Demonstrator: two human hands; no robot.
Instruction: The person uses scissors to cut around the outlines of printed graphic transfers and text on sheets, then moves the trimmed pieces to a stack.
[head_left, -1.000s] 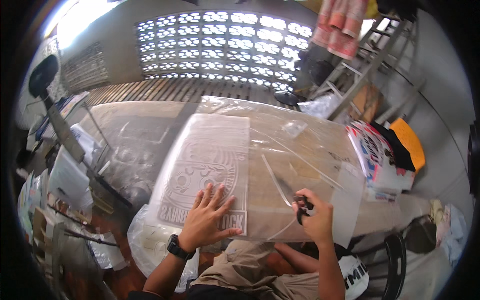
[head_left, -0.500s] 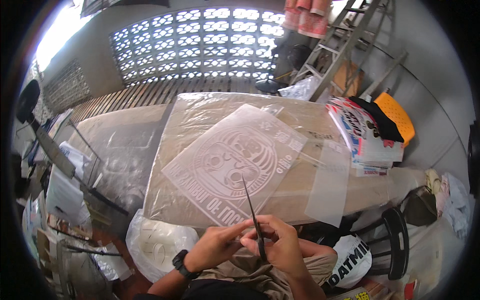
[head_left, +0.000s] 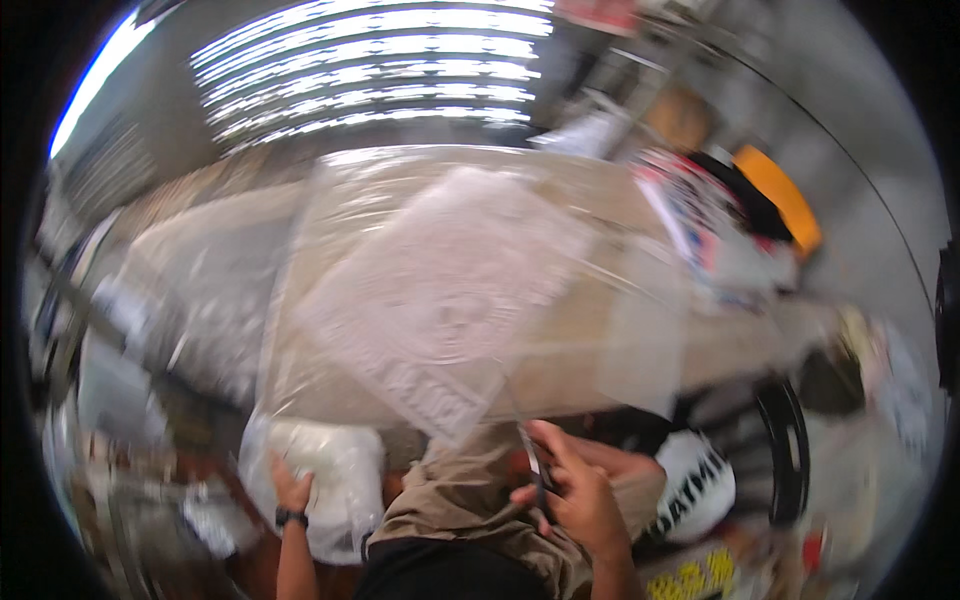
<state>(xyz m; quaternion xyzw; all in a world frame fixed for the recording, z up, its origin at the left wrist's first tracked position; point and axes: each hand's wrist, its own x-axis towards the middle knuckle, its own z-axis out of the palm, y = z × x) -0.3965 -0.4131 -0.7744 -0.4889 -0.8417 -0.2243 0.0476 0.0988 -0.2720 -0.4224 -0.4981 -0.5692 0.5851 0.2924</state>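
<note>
My right hand (head_left: 575,495) grips a thin pointed metal tool (head_left: 535,460) with dark edges, in front of my lap. Its tip points up toward the near corner of the sheet; blur hides whether it is scissors or tweezers. My left hand (head_left: 292,490), a black watch on its wrist, is over a white container lined with clear plastic (head_left: 345,490). Its fingers look spread, and I see nothing in them. On the table in front of me lies a pale pinkish sheet (head_left: 450,270) with a cut-out figure and lettering, set diagonally.
The table (head_left: 300,350) is covered in clear plastic. A translucent strip (head_left: 645,330) lies right of the sheet. Printed bags and black cloth (head_left: 735,205) rest by an orange chair back (head_left: 785,200). A black chair (head_left: 785,450) stands at the right, beside a white printed bag (head_left: 695,485).
My left hand has left the right hand and the tool and moved down-left to the white container. My right hand has shifted slightly right with the tool. The whole view has swung and blurred.
</note>
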